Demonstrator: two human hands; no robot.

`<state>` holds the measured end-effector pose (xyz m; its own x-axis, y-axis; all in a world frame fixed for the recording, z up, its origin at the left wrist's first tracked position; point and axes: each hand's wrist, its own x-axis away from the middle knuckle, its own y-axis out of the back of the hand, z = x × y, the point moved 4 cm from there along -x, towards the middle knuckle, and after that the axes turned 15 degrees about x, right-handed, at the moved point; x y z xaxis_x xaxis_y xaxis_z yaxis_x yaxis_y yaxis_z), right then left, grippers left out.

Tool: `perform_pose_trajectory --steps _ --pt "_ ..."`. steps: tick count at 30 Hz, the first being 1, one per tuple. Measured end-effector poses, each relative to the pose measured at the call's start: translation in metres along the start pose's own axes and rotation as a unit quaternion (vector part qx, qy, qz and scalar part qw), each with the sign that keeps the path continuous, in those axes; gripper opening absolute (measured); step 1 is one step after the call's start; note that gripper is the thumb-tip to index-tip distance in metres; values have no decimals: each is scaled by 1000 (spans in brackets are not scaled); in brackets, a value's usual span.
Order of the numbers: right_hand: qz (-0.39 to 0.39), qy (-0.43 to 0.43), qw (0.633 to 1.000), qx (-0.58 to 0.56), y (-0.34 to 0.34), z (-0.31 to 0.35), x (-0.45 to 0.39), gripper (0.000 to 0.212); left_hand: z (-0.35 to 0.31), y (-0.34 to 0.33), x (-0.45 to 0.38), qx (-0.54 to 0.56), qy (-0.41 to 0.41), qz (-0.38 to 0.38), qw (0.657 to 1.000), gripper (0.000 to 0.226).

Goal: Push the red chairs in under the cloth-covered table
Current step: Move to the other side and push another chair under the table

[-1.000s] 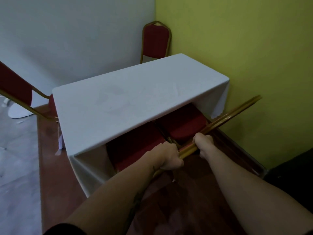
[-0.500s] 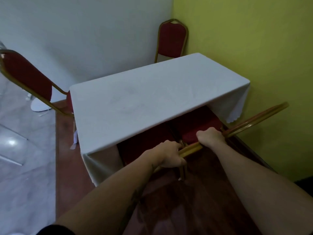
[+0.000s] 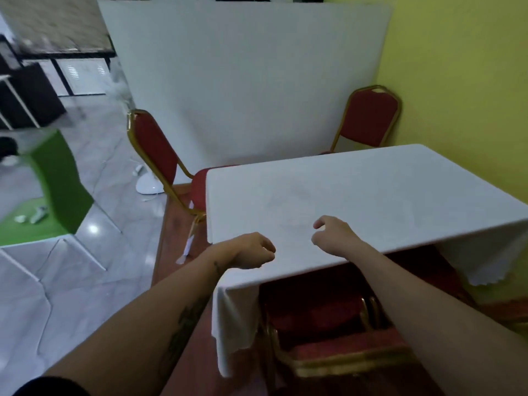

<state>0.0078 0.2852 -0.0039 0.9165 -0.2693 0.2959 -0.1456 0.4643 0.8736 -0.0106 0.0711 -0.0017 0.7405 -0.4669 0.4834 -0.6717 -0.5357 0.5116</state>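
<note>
A white cloth covers the table. Just below me a red chair with a gold frame sits with its seat tucked under the near edge, its back rail low in view. A second red chair stands at the table's left end, its seat partly under the cloth. A third red chair stands at the far side by the yellow wall. My left hand and right hand hover over the near edge of the cloth, fingers loosely curled and empty.
A white partition board stands behind the table, and a yellow wall is on the right. A green chair and a white fan base sit on the pale tiled floor at the left. The table stands on a reddish floor strip.
Both hands have let go of the near chair's gold back rail and risen above the table edge. The view has swung left and up, so the left chair and room show.
</note>
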Motion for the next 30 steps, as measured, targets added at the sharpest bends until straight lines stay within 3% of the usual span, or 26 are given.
perform_pose_trajectory --steps 9,18,24,30 --pt "-54 113 992 -26 -32 229 -71 44 115 225 23 49 7 -174 984 34" --pt "-40 211 977 -6 -68 399 -139 42 185 380 50 103 -2 -323 941 25" --pt "-1 242 970 -3 -99 477 -223 34 232 454 -3 90 7 -358 929 34" --pt "45 243 969 8 -103 535 -317 42 242 535 -79 29 2 -360 933 36"
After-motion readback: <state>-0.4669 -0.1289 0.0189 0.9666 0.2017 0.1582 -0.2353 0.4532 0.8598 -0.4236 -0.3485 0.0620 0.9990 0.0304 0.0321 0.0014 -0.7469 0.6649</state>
